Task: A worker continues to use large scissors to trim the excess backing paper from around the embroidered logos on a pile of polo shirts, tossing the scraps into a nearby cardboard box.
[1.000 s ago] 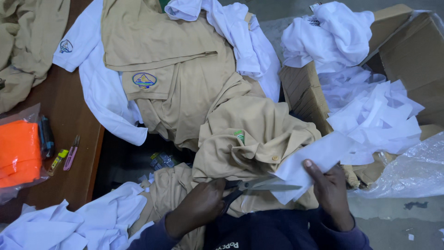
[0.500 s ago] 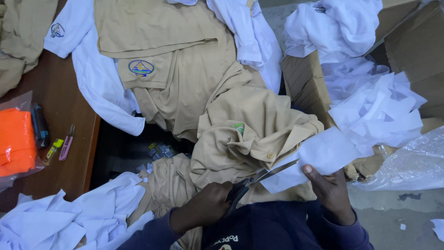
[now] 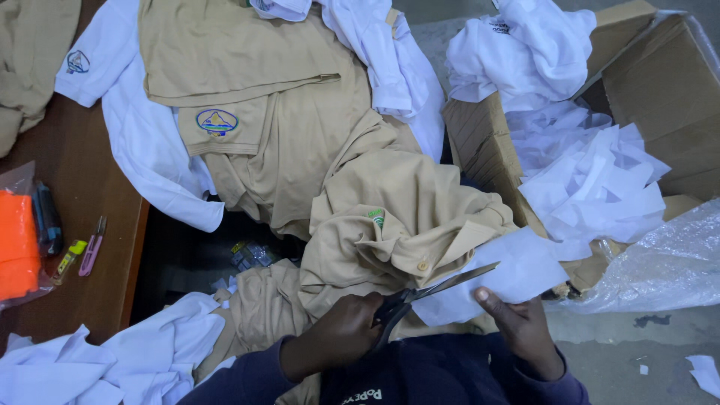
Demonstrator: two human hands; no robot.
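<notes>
On the far left, a clear plastic bag (image 3: 19, 232) on the brown table (image 3: 75, 300) holds something bright orange, with a dark pen-like thing at its edge; small thread snips (image 3: 91, 246) lie just beside it.

Further in, our left hand (image 3: 341, 334) is closed through the handles of the scissors (image 3: 431, 291), whose blades stand a little apart with the tips laid against the white sheet (image 3: 510, 274). Our right hand (image 3: 525, 330) pinches that sheet's lower edge, thumb on top. The sheet hangs over the tan shirt (image 3: 397, 217) in our lap. To cut cleanly here, we judge it best to keep the sheet taut with the right hand, feed it deep into the blades, and keep the tan cloth below clear of the tips.

On the right, an open cardboard box (image 3: 660, 82) is filled with loose white sheet offcuts (image 3: 600, 180), and a white shirt (image 3: 525, 52) is draped over its near flap. A crumpled clear plastic cover (image 3: 660, 262) lies against the box.
</notes>
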